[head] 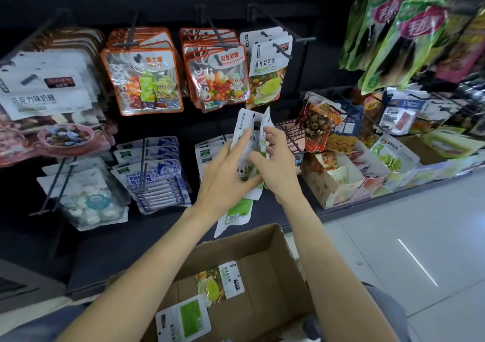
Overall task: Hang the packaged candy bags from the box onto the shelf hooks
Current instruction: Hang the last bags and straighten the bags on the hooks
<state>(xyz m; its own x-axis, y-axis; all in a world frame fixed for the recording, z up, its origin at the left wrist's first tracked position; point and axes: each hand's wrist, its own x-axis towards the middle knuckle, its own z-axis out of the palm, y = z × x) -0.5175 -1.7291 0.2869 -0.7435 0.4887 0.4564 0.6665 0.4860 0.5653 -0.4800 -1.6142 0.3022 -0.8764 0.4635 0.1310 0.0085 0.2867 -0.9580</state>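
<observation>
Head view: your left hand (pixel 225 181) and right hand (pixel 275 163) both grip white candy bags (pixel 246 134) below the hook (pixel 282 48) holding bags labelled "星星型软糖"; two more lie in the box (pixel 273 297).

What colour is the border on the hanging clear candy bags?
Orange border on the clear candy bags, head view.

The open brown box (pixel 265 271) is matt corrugated cardboard, its inner walls creased; the white-and-green candy bags (pixel 223 284) lying in it are smooth plastic film with a soft sheen; the orange-edged clear pouches (pixel 143 79) on thin dark metal hooks (pixel 217 33) are glossy, catching glare; the pale tiled floor (pixel 420 223) is polished and reflective
</observation>
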